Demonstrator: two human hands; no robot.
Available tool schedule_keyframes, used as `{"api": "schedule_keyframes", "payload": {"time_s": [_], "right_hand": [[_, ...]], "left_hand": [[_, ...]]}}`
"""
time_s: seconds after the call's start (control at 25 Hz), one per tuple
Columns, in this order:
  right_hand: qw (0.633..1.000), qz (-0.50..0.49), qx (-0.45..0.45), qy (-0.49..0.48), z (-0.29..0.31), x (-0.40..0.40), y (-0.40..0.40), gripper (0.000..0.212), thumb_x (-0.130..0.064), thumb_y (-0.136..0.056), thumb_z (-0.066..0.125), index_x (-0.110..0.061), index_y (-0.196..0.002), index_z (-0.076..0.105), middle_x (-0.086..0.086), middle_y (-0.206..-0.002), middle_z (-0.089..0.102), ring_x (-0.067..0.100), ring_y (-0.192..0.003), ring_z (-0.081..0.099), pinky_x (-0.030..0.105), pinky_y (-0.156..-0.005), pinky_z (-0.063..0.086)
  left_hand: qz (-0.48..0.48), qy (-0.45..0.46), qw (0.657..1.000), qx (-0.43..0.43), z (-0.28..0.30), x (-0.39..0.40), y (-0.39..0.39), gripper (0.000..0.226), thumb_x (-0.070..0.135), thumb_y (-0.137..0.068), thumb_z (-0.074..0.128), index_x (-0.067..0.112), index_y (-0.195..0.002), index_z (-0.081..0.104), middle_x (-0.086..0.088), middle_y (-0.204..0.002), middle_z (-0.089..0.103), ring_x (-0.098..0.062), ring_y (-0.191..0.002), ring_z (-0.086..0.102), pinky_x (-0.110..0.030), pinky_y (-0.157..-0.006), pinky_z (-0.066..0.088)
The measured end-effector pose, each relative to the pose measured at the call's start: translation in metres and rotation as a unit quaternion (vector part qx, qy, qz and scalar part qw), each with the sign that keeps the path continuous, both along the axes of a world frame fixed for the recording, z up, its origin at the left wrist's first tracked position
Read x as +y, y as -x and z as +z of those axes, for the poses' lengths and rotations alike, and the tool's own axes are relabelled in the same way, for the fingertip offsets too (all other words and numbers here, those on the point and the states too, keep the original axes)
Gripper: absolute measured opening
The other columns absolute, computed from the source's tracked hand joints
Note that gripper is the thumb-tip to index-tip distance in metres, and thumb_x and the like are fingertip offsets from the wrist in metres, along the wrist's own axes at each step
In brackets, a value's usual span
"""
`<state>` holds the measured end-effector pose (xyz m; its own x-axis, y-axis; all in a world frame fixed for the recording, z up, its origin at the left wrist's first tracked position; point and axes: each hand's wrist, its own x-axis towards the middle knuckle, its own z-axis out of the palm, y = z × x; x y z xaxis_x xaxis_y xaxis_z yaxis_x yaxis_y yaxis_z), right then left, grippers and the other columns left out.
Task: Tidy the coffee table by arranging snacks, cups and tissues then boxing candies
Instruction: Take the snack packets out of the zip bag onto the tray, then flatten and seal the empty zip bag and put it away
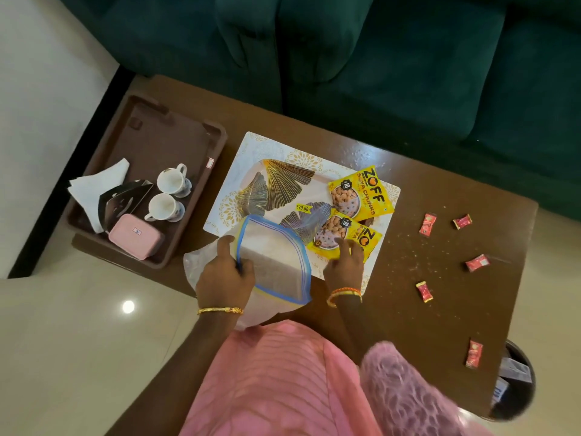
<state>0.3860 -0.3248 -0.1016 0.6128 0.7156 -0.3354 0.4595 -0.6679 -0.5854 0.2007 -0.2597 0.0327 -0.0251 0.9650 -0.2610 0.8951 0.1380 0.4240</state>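
Observation:
My left hand (224,272) grips the blue-edged mouth of a clear zip bag (273,262), holding it wide. My right hand (344,262) rests its fingers on the nearer yellow snack packet (342,237). A second yellow packet (361,195) lies just beyond it. Both packets lie on a leaf-patterned plate (283,184) on a white placemat (261,146). Several red wrapped candies (427,224) are scattered over the brown coffee table (440,171) to the right. A pink box (135,236), two white cups (171,180) and a tissue holder (122,196) with white tissues stand in a brown tray (157,136) at the left.
A dark green sofa (345,58) runs along the table's far side. Crumbs speckle the tabletop on the right. A dark bin (515,382) with papers stands on the floor at the table's right end. Pale tiled floor surrounds the table.

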Motion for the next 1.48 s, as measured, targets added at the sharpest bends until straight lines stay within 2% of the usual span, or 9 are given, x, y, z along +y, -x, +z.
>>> {"api": "schedule_keyframes", "payload": {"time_s": [0.16,0.28,0.52,0.64,0.88,1.16,1.28,1.4,1.48], "right_hand": [[0.929,0.068,0.356,0.071,0.028,-0.058,0.024,0.086,-0.013,-0.063,0.081,-0.019,-0.135,0.035,0.007,-0.115,0.065,0.013,-0.103,0.062,0.018,-0.090,0.049],[0.871,0.077,0.484,-0.022,0.050,-0.056,0.046,0.100,-0.003,-0.057,0.084,-0.030,-0.137,0.030,0.005,-0.114,0.067,0.017,-0.107,0.064,0.033,-0.085,0.057],[0.916,-0.130,0.369,-0.092,0.086,-0.030,0.078,0.010,-0.006,-0.087,0.060,0.004,-0.089,0.060,0.015,-0.077,0.063,0.011,-0.050,0.055,0.036,-0.053,0.051],[0.909,-0.165,0.326,-0.200,0.106,-0.023,0.085,0.013,-0.003,-0.090,0.055,0.006,-0.081,0.056,0.002,-0.069,0.066,-0.001,-0.060,0.061,0.018,-0.065,0.051],[0.829,-0.264,0.415,-0.267,0.140,-0.020,0.093,0.024,-0.006,-0.094,0.050,-0.021,-0.078,0.060,-0.013,-0.054,0.063,0.007,-0.044,0.060,0.023,-0.046,0.054],[0.859,-0.307,0.315,-0.264,0.147,-0.040,0.103,0.029,-0.019,-0.089,0.060,-0.011,-0.117,0.060,0.003,-0.092,0.065,0.009,-0.075,0.060,0.021,-0.067,0.053],[0.886,-0.320,0.264,-0.209,0.152,-0.049,0.108,0.059,-0.030,-0.082,0.068,-0.018,-0.132,0.040,0.003,-0.117,0.056,0.009,-0.088,0.061,0.014,-0.063,0.053],[0.863,-0.252,0.381,-0.217,0.157,-0.065,0.112,0.080,-0.018,-0.076,0.075,-0.035,-0.139,0.030,0.000,-0.138,0.048,0.018,-0.119,0.055,0.040,-0.098,0.049],[0.833,-0.164,0.481,-0.218,0.166,-0.075,0.117,0.079,-0.009,-0.069,0.075,-0.042,-0.132,0.042,-0.002,-0.124,0.060,0.014,-0.109,0.063,0.031,-0.089,0.054]], "left_hand": [[0.046,-0.001,0.998,-0.052,0.010,0.007,0.011,0.042,0.014,-0.080,0.058,0.012,-0.121,0.048,-0.004,-0.060,0.057,-0.038,-0.078,0.063,-0.041,-0.066,0.049],[0.046,0.005,0.995,-0.085,0.013,0.008,0.021,0.036,0.014,-0.080,0.058,0.011,-0.115,0.050,0.003,-0.055,0.053,-0.037,-0.076,0.063,-0.039,-0.066,0.050],[0.088,0.070,0.965,-0.235,0.023,0.014,0.053,0.035,0.028,-0.083,0.061,0.014,-0.114,0.049,-0.003,-0.056,0.061,-0.030,-0.055,0.063,-0.040,-0.064,0.055],[0.096,0.108,0.939,-0.313,0.030,0.018,0.081,0.043,0.063,-0.080,0.049,0.025,-0.100,0.053,0.002,-0.057,0.064,-0.014,-0.046,0.056,-0.028,-0.051,0.046],[-0.008,0.277,0.923,-0.266,0.006,0.036,0.121,0.070,0.056,-0.084,0.055,0.014,-0.137,0.037,-0.010,-0.139,0.045,-0.020,-0.117,0.046,-0.031,-0.097,0.033],[0.036,0.523,0.731,-0.437,0.004,0.045,0.125,0.057,0.051,-0.077,0.065,0.020,-0.125,0.057,-0.011,-0.124,0.065,-0.029,-0.116,0.060,-0.043,-0.098,0.050],[0.014,0.401,0.825,-0.398,0.002,0.046,0.131,0.040,0.030,-0.078,0.073,0.012,-0.112,0.060,-0.010,-0.112,0.069,-0.024,-0.104,0.065,-0.037,-0.092,0.052],[-0.022,0.296,0.869,-0.395,0.006,0.053,0.136,0.050,0.019,-0.086,0.065,0.014,-0.133,0.047,-0.012,-0.133,0.056,-0.028,-0.115,0.058,-0.042,-0.100,0.047],[-0.065,0.204,0.908,-0.359,0.010,0.061,0.138,0.052,0.016,-0.091,0.056,0.017,-0.140,0.039,-0.010,-0.139,0.051,-0.028,-0.125,0.050,-0.034,-0.104,0.040]]}}
